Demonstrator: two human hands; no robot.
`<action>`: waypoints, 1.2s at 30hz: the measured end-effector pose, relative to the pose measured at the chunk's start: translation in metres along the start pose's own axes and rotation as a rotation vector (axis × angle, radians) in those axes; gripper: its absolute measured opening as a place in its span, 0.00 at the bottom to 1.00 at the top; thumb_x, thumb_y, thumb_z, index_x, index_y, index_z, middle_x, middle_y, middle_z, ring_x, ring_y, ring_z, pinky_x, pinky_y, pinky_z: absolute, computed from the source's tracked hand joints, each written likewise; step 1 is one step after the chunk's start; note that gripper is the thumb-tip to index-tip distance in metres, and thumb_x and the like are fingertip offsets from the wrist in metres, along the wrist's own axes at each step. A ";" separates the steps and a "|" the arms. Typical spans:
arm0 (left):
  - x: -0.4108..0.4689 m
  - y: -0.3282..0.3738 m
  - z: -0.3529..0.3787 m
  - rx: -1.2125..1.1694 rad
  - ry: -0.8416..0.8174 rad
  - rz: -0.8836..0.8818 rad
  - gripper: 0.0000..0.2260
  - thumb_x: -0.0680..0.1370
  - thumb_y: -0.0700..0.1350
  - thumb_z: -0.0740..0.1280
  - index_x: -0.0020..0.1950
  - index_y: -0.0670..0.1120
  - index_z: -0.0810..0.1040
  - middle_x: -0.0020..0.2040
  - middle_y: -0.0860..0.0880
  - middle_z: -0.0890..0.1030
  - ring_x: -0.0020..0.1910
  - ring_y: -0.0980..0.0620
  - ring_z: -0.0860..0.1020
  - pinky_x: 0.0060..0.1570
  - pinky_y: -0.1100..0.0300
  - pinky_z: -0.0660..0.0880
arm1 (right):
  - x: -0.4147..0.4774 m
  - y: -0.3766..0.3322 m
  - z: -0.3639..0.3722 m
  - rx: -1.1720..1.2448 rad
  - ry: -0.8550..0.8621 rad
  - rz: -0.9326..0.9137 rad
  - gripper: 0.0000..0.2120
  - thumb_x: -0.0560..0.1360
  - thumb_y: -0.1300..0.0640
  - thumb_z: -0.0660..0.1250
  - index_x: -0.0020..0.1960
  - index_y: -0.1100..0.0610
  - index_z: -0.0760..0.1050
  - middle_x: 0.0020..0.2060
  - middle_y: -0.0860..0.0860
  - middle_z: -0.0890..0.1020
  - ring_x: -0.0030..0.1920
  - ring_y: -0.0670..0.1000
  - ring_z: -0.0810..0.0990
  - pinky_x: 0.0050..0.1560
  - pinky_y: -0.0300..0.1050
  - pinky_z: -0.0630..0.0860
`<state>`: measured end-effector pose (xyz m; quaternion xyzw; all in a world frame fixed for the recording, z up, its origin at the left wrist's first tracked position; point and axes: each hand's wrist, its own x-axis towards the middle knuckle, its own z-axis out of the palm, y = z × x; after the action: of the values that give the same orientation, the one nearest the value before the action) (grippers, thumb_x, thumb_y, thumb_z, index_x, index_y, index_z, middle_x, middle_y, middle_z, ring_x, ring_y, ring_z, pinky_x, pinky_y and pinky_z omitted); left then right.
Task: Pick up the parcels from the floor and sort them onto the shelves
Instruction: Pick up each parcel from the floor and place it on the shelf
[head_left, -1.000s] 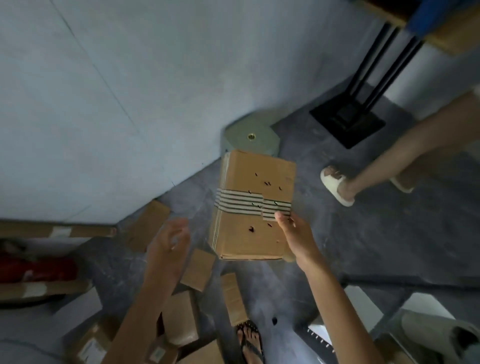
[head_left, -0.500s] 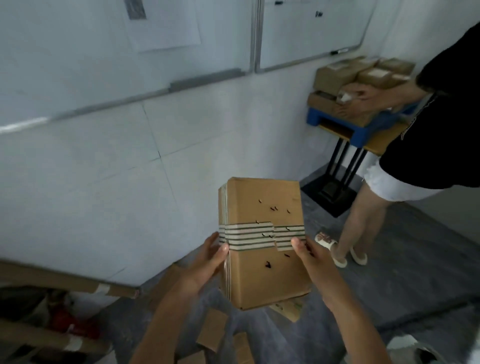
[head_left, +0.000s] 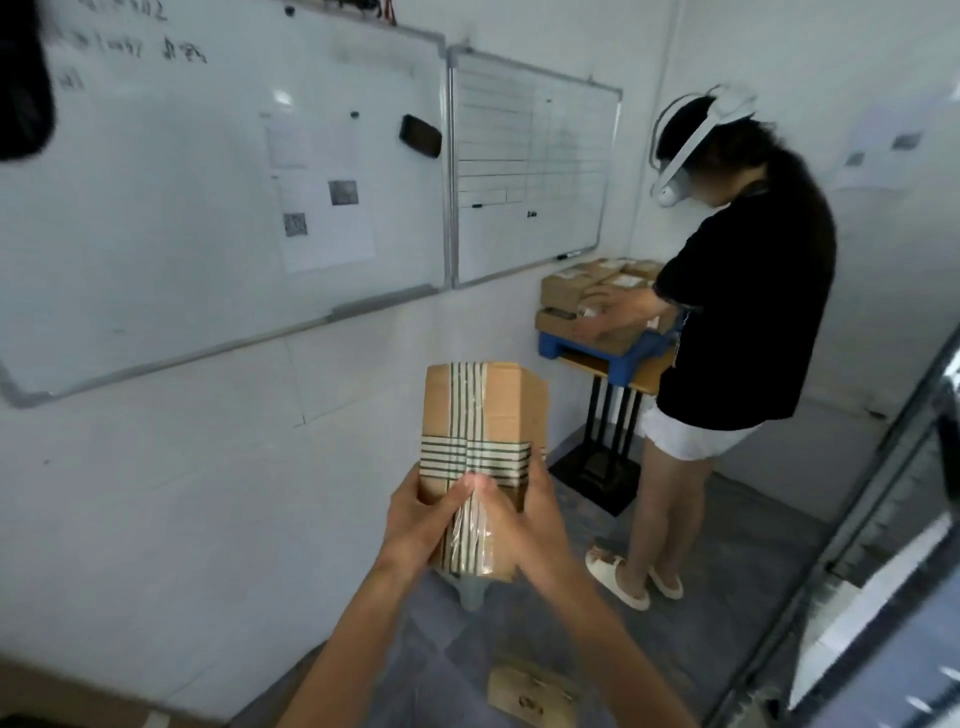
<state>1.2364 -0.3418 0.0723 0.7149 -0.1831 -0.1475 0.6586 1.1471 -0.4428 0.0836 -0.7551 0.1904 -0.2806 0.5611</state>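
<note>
- Since 0.5 s ago: brown cardboard box bound with green-striped tape has been turned, so a face with crossed tape bands now faces the camera. Both thumbs have moved onto that face.
- Large white wall-mounted whiteboard, far left: paper sheets pinned on it, black eraser near its right edge.
- Left hand: grips the box's lower left edge, thumb lying across the near face, fingers wrapped behind.
- Box: upright, in the air in front of the white wall, well above the grey floor. Its top right corner looks torn.
- Right hand: grips the lower right edge, thumb tip touching the left thumb over the vertical tape band.
- Flat cardboard parcel: lies on the floor below the held box; blurred.
- Second, ruled whiteboard: just beside the first.
- Stacked brown parcels: on a blue plastic tray covering the top of a small black-legged wooden table.
- Second person in a black top: stands at the table's right edge, hands on the stack.
</note>
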 end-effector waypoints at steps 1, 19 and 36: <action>-0.007 0.004 0.002 0.000 -0.055 0.052 0.13 0.71 0.53 0.72 0.54 0.54 0.78 0.46 0.55 0.83 0.47 0.58 0.81 0.48 0.61 0.77 | 0.000 -0.003 -0.003 0.076 0.045 -0.002 0.27 0.72 0.49 0.70 0.68 0.47 0.64 0.60 0.47 0.77 0.60 0.46 0.77 0.58 0.40 0.76; -0.061 0.010 -0.065 -0.291 -0.645 0.071 0.36 0.69 0.66 0.68 0.73 0.53 0.63 0.69 0.49 0.73 0.68 0.50 0.71 0.67 0.47 0.67 | -0.060 -0.009 -0.067 0.555 -0.172 0.267 0.24 0.75 0.41 0.56 0.66 0.50 0.73 0.64 0.52 0.77 0.65 0.52 0.75 0.62 0.49 0.73; -0.100 0.012 0.010 -0.352 -0.470 0.127 0.31 0.63 0.64 0.70 0.65 0.60 0.71 0.60 0.53 0.80 0.58 0.51 0.79 0.56 0.51 0.76 | -0.130 -0.013 -0.086 0.336 0.133 0.166 0.41 0.66 0.33 0.61 0.75 0.40 0.53 0.70 0.46 0.69 0.68 0.49 0.70 0.71 0.58 0.64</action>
<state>1.1417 -0.3061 0.0806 0.5232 -0.3464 -0.2967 0.7199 0.9915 -0.4245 0.0871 -0.6124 0.2392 -0.3105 0.6866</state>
